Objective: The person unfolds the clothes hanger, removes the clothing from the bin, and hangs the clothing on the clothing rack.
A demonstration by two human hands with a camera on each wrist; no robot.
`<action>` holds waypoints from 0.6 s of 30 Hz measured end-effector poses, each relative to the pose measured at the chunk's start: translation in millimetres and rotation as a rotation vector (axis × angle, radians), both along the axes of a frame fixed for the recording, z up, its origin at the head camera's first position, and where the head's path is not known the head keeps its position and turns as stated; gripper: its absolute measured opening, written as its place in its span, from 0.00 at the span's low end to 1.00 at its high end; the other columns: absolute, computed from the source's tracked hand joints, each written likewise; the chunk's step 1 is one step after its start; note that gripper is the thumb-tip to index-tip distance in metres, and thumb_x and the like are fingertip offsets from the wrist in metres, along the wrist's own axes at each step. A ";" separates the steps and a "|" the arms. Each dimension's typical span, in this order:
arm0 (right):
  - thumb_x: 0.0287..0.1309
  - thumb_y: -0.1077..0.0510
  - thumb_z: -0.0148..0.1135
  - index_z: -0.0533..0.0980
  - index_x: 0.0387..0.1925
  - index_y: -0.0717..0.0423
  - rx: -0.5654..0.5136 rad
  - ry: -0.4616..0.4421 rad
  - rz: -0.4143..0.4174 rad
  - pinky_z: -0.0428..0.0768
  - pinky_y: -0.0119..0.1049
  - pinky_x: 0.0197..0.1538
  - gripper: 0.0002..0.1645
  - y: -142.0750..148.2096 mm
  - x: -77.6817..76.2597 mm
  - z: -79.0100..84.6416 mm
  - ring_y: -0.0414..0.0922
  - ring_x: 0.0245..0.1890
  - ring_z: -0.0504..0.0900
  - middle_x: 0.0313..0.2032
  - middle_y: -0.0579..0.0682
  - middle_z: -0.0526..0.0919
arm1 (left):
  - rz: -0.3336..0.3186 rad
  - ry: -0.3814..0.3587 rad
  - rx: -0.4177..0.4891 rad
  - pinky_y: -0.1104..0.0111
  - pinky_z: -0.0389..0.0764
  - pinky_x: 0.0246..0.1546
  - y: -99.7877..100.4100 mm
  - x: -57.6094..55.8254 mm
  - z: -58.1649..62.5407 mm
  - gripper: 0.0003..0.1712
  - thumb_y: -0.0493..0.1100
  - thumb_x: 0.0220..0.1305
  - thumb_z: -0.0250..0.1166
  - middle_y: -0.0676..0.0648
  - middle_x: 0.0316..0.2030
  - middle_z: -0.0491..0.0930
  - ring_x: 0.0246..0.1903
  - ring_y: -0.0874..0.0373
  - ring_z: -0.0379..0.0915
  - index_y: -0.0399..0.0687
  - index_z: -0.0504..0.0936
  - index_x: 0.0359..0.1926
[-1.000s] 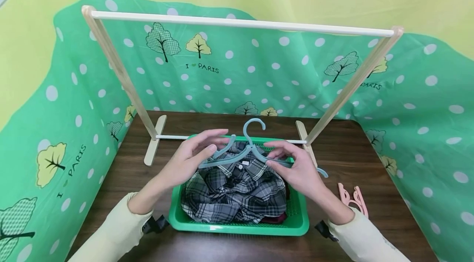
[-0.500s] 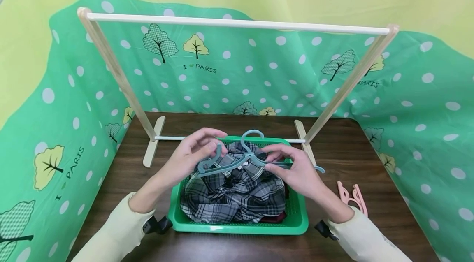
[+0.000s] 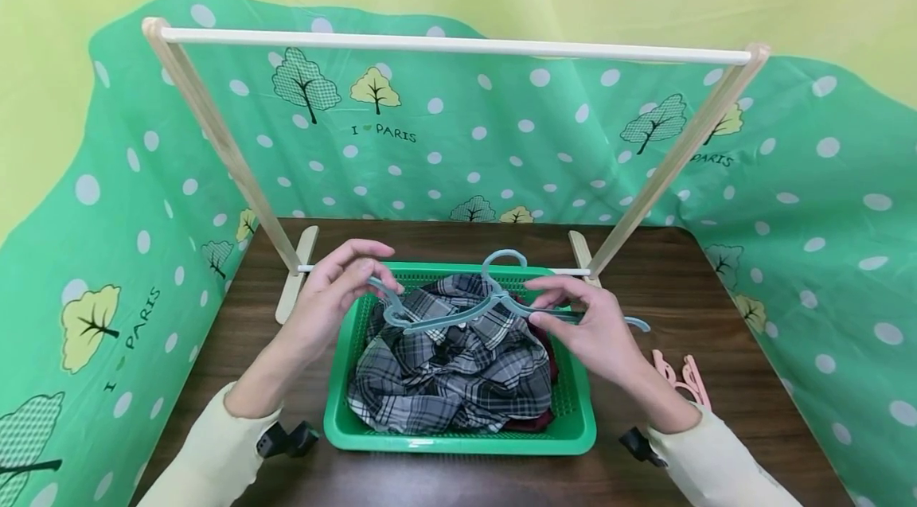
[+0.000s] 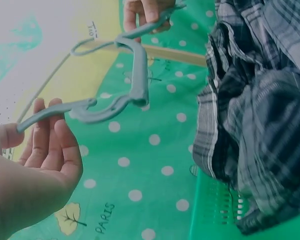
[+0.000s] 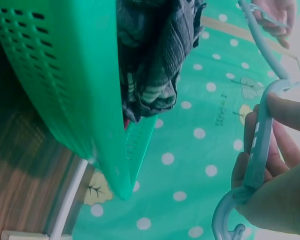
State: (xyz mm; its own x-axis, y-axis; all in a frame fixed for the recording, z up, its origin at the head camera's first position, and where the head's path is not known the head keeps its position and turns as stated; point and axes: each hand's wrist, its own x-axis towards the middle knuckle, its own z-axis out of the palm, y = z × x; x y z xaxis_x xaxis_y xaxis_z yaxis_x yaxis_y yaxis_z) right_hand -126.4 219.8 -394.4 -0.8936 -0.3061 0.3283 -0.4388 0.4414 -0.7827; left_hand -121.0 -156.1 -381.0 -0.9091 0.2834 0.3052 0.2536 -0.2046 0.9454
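Observation:
A blue folding clothes hanger [image 3: 451,319] is held above the basket, its hook upward. My right hand [image 3: 593,325] grips one arm of it, thumb on the near side and fingers behind, as the right wrist view also shows. At the other end, my left hand [image 3: 325,300] pinches the tip of the hinged end piece [image 4: 55,110] between thumb and fingers. That piece stands at an angle to the arm. Below lies a crumpled grey plaid shirt [image 3: 458,380] in the green basket [image 3: 458,443], on top of some dark red cloth [image 3: 530,422].
A wooden rack with a white top rail [image 3: 458,44] stands behind the basket. On the brown table [image 3: 731,443], to the right, lies a pink folded hanger [image 3: 684,380]. A green and yellow printed cloth [image 3: 444,149] hangs behind and at both sides.
The left hand has moved left, now holding the hanger's end piece, which is swung outward from its earlier upright position. The hanger and right hand have shifted slightly right.

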 end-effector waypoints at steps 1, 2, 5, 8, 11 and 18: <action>0.61 0.71 0.80 0.89 0.57 0.50 0.003 0.006 -0.009 0.82 0.31 0.47 0.25 1.4 0.1 0.3 0.40 0.42 0.87 0.38 0.44 0.91 | 0.007 -0.003 0.000 0.64 0.86 0.49 -1.4 0.3 -0.8 0.15 0.37 0.90 0.50 0.49 0.42 0.88 0.46 0.55 0.88 0.43 0.81 0.62; 0.61 0.71 0.81 0.89 0.57 0.50 0.004 0.014 -0.016 0.81 0.30 0.48 0.25 2.8 0.1 0.6 0.39 0.42 0.87 0.38 0.44 0.91 | 0.014 -0.007 -0.004 0.63 0.87 0.50 -2.9 0.8 -1.5 0.14 0.36 0.89 0.50 0.49 0.44 0.88 0.47 0.55 0.88 0.43 0.81 0.62; 0.61 0.71 0.81 0.89 0.57 0.52 0.000 0.025 -0.029 0.81 0.29 0.48 0.25 6.8 0.1 1.8 0.39 0.42 0.87 0.38 0.45 0.91 | 0.040 -0.029 -0.021 0.64 0.87 0.51 -7.7 2.8 -4.4 0.13 0.35 0.88 0.52 0.49 0.49 0.87 0.48 0.55 0.88 0.42 0.82 0.61; 0.60 0.72 0.81 0.89 0.57 0.53 -0.005 0.040 -0.035 0.82 0.28 0.47 0.25 10.5 -0.1 3.1 0.38 0.41 0.87 0.38 0.47 0.91 | 0.082 -0.050 -0.048 0.66 0.87 0.51 -13.4 4.9 -8.5 0.13 0.34 0.87 0.54 0.50 0.50 0.87 0.49 0.56 0.88 0.40 0.82 0.61; 0.59 0.73 0.80 0.89 0.57 0.53 -0.011 0.058 -0.043 0.81 0.28 0.47 0.26 14.4 -0.3 4.3 0.38 0.41 0.87 0.38 0.47 0.92 | 0.112 -0.068 -0.064 0.67 0.87 0.50 -18.5 6.3 -12.9 0.12 0.34 0.87 0.55 0.50 0.49 0.87 0.49 0.58 0.86 0.37 0.82 0.60; 0.60 0.75 0.79 0.89 0.57 0.57 -0.040 0.051 -0.077 0.78 0.29 0.43 0.25 22.2 0.0 8.4 0.38 0.40 0.86 0.38 0.49 0.92 | 0.113 -0.089 -0.099 0.68 0.87 0.47 -28.3 5.7 -28.7 0.13 0.34 0.87 0.55 0.47 0.50 0.88 0.48 0.60 0.86 0.33 0.80 0.62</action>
State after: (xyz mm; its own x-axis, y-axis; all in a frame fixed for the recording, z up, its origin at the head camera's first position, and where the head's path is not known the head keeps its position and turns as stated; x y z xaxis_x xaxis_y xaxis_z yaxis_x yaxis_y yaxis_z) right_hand -126.4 242.0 -386.0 -0.8958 -0.2232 0.3843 -0.4444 0.4440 -0.7780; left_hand -115.2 -184.3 -409.7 -0.9591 0.2022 0.1981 0.1845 -0.0842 0.9792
